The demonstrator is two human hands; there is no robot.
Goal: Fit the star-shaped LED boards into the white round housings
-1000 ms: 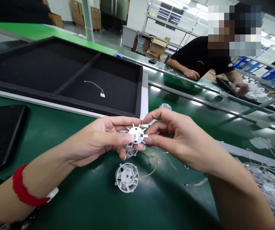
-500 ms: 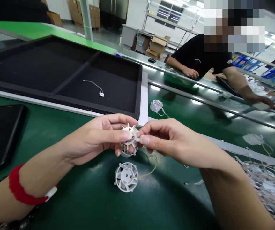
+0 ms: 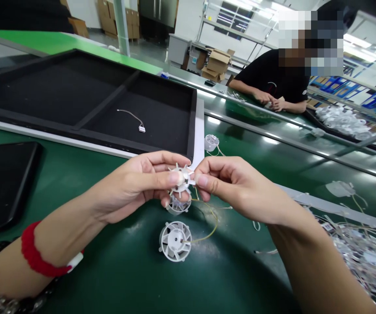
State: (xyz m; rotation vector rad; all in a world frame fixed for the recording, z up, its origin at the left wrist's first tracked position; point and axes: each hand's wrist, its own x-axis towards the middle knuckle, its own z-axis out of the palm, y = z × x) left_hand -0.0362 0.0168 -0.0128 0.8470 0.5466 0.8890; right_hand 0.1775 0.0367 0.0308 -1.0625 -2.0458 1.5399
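My left hand (image 3: pixel 148 183) grips a white plastic fan part with radial fins (image 3: pixel 182 188) between thumb and fingers, held above the green table. Close against its right edge, my right hand (image 3: pixel 222 176) pinches with thumb and forefinger; a small white bit shows there, but its kind is hidden by the fingertips. Just below the held part is a white round fan housing (image 3: pixel 179 206), partly covered by my left fingers. Nearer to me, another white fan housing (image 3: pixel 175 241) lies on the table with a yellowish wire running from its hub.
A black divided tray (image 3: pixel 162 104) holds a small wired white piece (image 3: pixel 141 129). Another fan housing (image 3: pixel 211 142) stands beyond my hands. A tangled heap of wired parts (image 3: pixel 361 257) lies at right, a black tray (image 3: pixel 5 183) at left. Across the table sits a co-worker (image 3: pixel 273 78).
My hands have shifted slightly right, and the finned part has turned a little in my left fingers. The co-worker's outstretched arm has come back, and both their hands are now together.
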